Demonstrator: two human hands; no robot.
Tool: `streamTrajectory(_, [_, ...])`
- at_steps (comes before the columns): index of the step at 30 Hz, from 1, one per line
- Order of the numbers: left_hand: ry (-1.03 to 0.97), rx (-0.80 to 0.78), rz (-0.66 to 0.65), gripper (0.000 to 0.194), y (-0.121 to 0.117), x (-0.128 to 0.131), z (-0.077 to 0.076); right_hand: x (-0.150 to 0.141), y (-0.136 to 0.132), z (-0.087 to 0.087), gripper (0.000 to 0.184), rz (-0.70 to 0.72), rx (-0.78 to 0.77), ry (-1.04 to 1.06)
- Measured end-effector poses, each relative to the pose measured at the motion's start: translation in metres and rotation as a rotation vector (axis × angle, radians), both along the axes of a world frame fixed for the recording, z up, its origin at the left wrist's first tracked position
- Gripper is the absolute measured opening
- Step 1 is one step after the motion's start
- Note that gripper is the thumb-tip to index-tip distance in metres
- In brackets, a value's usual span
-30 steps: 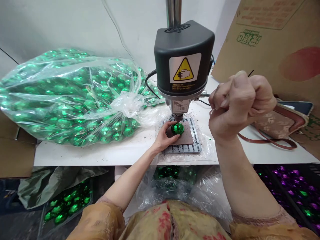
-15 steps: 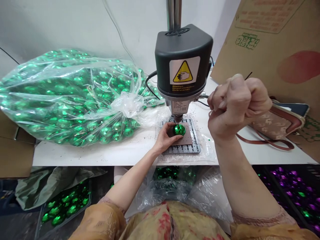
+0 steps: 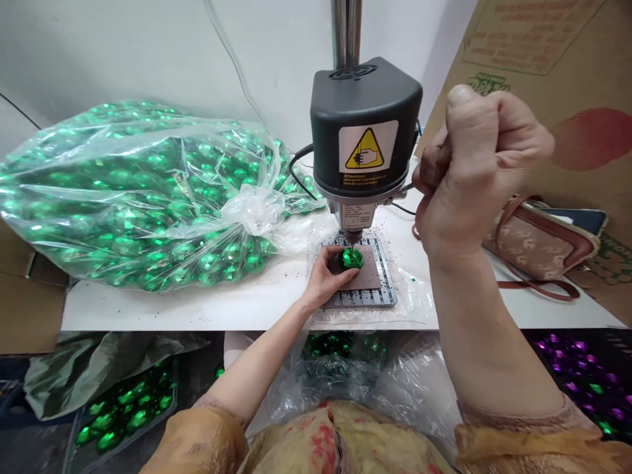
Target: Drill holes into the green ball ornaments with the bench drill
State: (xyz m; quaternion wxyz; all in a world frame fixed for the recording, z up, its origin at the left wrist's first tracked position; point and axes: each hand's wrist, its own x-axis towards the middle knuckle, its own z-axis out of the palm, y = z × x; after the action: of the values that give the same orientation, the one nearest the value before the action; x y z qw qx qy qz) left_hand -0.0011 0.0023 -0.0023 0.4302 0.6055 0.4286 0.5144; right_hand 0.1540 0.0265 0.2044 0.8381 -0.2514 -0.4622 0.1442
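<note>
My left hand (image 3: 323, 278) holds a shiny green faceted ball (image 3: 353, 261) between thumb and fingers. The ball rests on a brown board (image 3: 369, 278), which lies on the slotted grey base (image 3: 387, 271) of a small drill press (image 3: 366, 99). Directly over the ball is the thin drill bit (image 3: 352, 251), its tip at the ball's top; whether it has entered is too small to tell. To the right of the drill head, my right hand (image 3: 476, 155) is raised and closed around the press's lever, which is mostly hidden by the fingers.
A clear bag of green balls (image 3: 148, 191) fills the table's left side. At right are a brown-trimmed purse (image 3: 548, 237) and a cardboard box (image 3: 587, 72). Below the table stand a tray of green balls (image 3: 123, 415) and purple balls (image 3: 567, 368). Dark shavings speckle the tabletop.
My right hand has risen and tilted on the lever after dipping slightly. My left hand has kept hold of the ball, which shifted slightly right and then back under the bit.
</note>
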Motion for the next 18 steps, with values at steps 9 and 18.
streamTrajectory(9, [0.091, 0.04, -0.166, 0.057, 0.008, -0.012, 0.003, 0.003, 0.005, -0.003, 0.045, 0.005, 0.031, 0.002])
streamTrajectory(18, [0.034, 0.027, -0.179, 0.058, 0.007, -0.009, 0.0, 0.003, -0.002, -0.008, 0.042, -0.019, 0.007, -0.039])
